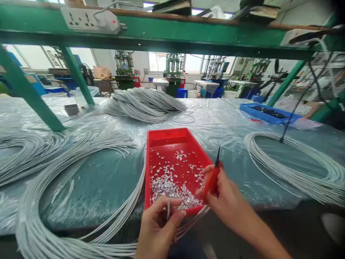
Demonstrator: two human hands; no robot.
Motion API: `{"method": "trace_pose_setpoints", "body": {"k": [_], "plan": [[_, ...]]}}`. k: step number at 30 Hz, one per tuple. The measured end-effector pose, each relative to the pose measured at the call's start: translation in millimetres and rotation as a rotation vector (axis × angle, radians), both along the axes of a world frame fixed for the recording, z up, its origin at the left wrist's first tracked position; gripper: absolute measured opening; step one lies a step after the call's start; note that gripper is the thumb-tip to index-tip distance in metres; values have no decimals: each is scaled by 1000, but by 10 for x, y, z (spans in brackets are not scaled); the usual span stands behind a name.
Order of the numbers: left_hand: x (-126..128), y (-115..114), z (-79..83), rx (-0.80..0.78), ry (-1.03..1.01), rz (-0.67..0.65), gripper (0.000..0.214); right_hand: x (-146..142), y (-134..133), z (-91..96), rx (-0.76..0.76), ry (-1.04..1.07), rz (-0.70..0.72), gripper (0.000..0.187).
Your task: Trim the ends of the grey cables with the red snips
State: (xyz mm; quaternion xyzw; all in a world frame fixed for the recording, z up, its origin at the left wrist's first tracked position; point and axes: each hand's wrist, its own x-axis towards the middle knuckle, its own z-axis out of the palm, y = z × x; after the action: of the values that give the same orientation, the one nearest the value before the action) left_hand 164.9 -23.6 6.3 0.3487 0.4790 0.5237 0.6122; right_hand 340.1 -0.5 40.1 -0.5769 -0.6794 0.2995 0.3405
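Low in the view, my left hand (161, 226) is closed in a pinch on a thin grey cable (168, 210), its end near the thumb and forefinger. My right hand (229, 198) is wrapped round small scissors (212, 181) with red-orange handles; their dark, narrow tip points up and away. Both hands are at the near end of a red tray (147, 169). Silvery foil scraps (167, 187) lie in it, thickest toward the near left. More cables (194, 223) run below the tray's near edge, partly hidden by my left hand.
Looped grey cables (32, 201) lie on the left, another coil (291, 165) on the right, and a large heap (145, 102) behind the tray. A blue tray (265, 112) holds dark parts. Green frame posts (77, 75) and a crossbar (188, 34) stand over the plastic-covered table (94, 183).
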Motion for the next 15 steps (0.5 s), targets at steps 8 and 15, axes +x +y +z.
{"method": "trace_pose_setpoints", "body": {"k": [8,15], "plan": [[-106,13,81,-179,-295,-160,42,41,103,104,-111,-258,105,51],[-29,-38,116,-60,-293,-135,21,254,-338,-14,-283,-317,295,65]]}}
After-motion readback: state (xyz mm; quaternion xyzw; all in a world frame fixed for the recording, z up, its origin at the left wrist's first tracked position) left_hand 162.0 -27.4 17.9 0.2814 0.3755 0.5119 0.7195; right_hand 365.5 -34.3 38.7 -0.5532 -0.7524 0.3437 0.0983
